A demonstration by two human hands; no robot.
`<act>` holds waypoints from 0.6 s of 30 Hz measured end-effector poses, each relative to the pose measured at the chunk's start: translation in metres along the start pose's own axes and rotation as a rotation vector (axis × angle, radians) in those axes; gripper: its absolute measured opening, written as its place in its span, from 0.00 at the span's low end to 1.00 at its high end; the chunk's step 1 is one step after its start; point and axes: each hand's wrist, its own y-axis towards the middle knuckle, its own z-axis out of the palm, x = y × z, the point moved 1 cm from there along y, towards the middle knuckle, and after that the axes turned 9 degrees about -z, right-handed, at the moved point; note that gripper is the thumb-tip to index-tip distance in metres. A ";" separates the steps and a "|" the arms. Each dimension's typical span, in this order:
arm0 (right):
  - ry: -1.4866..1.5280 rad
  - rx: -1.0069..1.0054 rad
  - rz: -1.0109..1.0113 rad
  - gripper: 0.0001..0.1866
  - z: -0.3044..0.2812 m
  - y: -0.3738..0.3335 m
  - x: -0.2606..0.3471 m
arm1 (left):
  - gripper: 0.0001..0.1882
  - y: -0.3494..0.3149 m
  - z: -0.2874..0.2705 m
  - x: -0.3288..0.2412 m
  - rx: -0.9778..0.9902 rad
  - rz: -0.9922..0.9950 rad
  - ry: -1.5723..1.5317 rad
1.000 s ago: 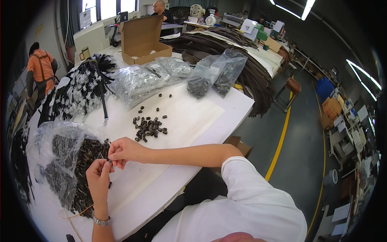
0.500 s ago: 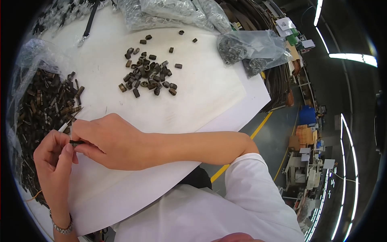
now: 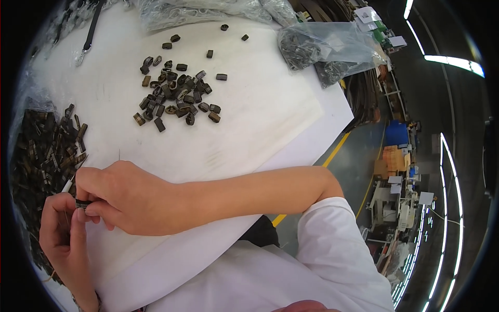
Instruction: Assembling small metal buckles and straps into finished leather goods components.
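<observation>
My left hand and my right hand meet at the lower left, their fingertips pinching one short dark strip between them. A slim white-handled tool with a pointed tip sticks up beside the fingers; which hand carries it, I cannot tell. One fine thread-like line stands above my right knuckles, and another runs down by my left fingers. Just beyond both hands lies a heap of dark flat strips. Farther up the white table is a loose cluster of small dark loops, with several strays around it.
Clear plastic bags line the table's far side. A bag of dark pieces sits at the far right corner of the white tabletop. At far left lies a black strap with a metal clasp. Yellow floor lines run beyond the edge.
Both hands have shifted slightly left and down in the picture, still pinching the strip together. The whole scene has moved a little with the head. The loop cluster looks the same.
</observation>
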 end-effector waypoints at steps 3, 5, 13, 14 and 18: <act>0.016 0.010 -0.018 0.07 -0.002 0.001 0.000 | 0.02 0.005 -0.002 -0.002 0.026 0.050 -0.016; 0.007 0.030 -0.029 0.07 -0.002 0.001 0.000 | 0.03 0.004 -0.003 -0.009 0.030 0.038 -0.019; -0.056 0.072 -0.183 0.05 -0.007 0.001 -0.007 | 0.04 0.006 0.003 -0.018 0.029 0.096 0.015; -0.079 0.063 -0.211 0.05 -0.006 0.001 -0.007 | 0.04 0.005 0.003 -0.022 0.030 0.133 0.020; -0.046 0.013 -0.192 0.04 0.003 0.003 -0.006 | 0.05 0.013 0.003 -0.016 -0.005 0.281 -0.024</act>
